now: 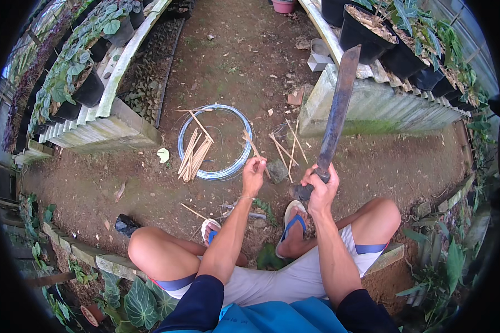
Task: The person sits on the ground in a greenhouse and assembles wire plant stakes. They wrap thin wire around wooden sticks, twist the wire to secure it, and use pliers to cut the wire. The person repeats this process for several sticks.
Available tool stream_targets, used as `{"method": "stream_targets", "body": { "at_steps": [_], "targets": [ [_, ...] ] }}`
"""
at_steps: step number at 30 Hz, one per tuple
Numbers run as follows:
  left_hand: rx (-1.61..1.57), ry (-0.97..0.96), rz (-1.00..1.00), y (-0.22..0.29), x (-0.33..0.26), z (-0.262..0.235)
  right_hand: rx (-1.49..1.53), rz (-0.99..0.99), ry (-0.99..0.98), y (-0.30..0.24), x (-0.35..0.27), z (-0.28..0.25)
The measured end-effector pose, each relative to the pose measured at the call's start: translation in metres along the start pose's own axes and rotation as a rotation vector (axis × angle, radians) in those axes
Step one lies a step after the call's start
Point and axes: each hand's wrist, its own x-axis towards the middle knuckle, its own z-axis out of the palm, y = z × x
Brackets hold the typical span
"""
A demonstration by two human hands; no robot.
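In front of me, my left hand [253, 176] pinches a thin wooden stick [251, 143] that points up and away. My right hand [321, 191] is wrapped round the dark handle of a machete [339, 111], its long, rusty blade raised and pointing far. Just beyond the left hand lies a coil of light blue wire [249, 125] on the dirt. A bundle of cut wooden sticks [194, 158] rests inside and across the coil's left part. More loose sticks [283, 149] lie between my hands, beside a grey stone [277, 171].
Concrete benches [111, 130] with potted plants [89, 86] stand at the left, and another bench [366, 105] with black pots [366, 33] at the right. A low brick edging [86, 252] runs behind my legs. A black plastic bag [126, 225] lies by my left knee.
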Motion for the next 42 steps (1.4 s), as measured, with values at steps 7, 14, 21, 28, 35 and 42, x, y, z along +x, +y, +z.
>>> {"method": "stream_targets", "body": {
  "at_steps": [7, 14, 21, 28, 35, 42],
  "targets": [
    [0.309, -0.047, 0.105, 0.003, -0.009, 0.013, -0.185, 0.064, 0.034, 0.021, 0.002, -0.004],
    [0.506, -0.035, 0.266, 0.010, -0.015, 0.019, -0.680, 0.136, 0.042, 0.033, -0.004, -0.002],
    [0.563, -0.036, 0.258, 0.015, -0.015, 0.020, -1.041, 0.001, -0.081, 0.033, -0.022, 0.004],
    [0.562, -0.071, 0.210, 0.017, -0.015, 0.020, -1.178, -0.041, -0.166, 0.036, -0.018, 0.002],
    [0.532, -0.062, 0.246, 0.019, -0.017, 0.021, -1.237, -0.031, -0.180, 0.035, -0.020, 0.004],
    [0.537, -0.054, 0.236, 0.022, -0.019, 0.021, -1.189, -0.042, -0.140, 0.041, -0.021, 0.000]
  ]
}}
